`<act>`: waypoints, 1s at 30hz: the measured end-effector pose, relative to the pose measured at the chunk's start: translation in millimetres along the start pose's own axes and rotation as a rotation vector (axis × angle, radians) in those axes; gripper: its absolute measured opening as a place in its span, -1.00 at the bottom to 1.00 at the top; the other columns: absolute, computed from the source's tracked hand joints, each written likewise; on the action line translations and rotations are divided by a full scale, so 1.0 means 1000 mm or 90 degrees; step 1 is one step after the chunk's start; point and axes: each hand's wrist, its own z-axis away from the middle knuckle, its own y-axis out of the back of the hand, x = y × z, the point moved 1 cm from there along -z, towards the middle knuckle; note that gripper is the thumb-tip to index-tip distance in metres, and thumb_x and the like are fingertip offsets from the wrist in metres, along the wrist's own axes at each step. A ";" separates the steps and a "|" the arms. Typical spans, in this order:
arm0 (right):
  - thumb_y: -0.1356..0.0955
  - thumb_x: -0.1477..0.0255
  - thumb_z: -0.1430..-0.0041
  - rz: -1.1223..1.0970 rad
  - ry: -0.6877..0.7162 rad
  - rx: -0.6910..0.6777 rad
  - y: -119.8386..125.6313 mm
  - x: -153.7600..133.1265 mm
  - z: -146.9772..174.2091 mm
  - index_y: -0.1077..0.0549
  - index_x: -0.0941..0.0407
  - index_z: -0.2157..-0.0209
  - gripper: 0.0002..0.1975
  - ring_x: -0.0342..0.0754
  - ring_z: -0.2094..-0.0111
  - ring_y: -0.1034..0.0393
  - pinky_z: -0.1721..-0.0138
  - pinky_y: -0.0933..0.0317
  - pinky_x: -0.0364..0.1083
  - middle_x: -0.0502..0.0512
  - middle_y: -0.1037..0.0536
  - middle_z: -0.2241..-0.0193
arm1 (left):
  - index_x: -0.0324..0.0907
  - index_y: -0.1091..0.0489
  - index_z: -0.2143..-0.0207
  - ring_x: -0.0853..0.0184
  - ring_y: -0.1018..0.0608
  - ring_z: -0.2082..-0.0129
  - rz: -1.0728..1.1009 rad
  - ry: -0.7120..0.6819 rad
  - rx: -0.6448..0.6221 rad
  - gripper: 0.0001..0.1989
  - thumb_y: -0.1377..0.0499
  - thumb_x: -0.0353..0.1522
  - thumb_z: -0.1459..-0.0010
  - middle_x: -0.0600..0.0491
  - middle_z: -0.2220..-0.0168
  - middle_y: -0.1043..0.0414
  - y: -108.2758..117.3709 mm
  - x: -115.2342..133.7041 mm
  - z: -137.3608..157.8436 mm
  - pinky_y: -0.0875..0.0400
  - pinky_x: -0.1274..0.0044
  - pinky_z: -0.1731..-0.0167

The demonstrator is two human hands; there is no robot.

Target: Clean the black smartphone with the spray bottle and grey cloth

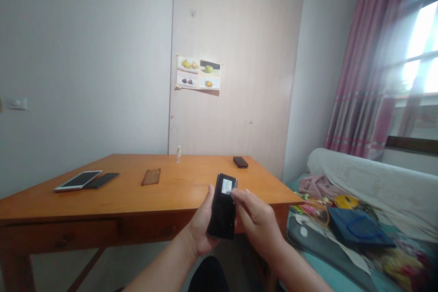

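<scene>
Black phone-like device (223,212): lower centre of frame, over the near table edge. Long axis close to vertical in frame, top leaning slightly right; end with the white label (226,185) points up-frame, labelled face toward camera. Left hand (202,224) wrapped round it from left and below, holding it. Right hand (257,215): fingertips bunched at label's lower right; can't tell if they pinch anything. Beyond: table (123,200), brown case (151,177) left of centre, dark wallet-like item (240,162) right.

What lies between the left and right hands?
In the head view, a black device with a white label; the left hand holds it, with the right hand at the label.
</scene>
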 end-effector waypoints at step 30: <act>-0.44 0.28 -0.12 -0.666 -0.578 -0.094 0.000 0.044 0.034 -0.31 0.15 0.43 -0.71 -0.34 0.66 0.06 0.69 0.18 -0.28 -0.15 -0.22 0.57 | -0.15 0.17 -0.39 -0.14 0.04 -0.38 -1.133 -0.464 0.289 0.33 -0.37 0.16 0.31 -0.29 -0.40 0.14 0.042 0.059 0.035 0.12 0.04 -0.28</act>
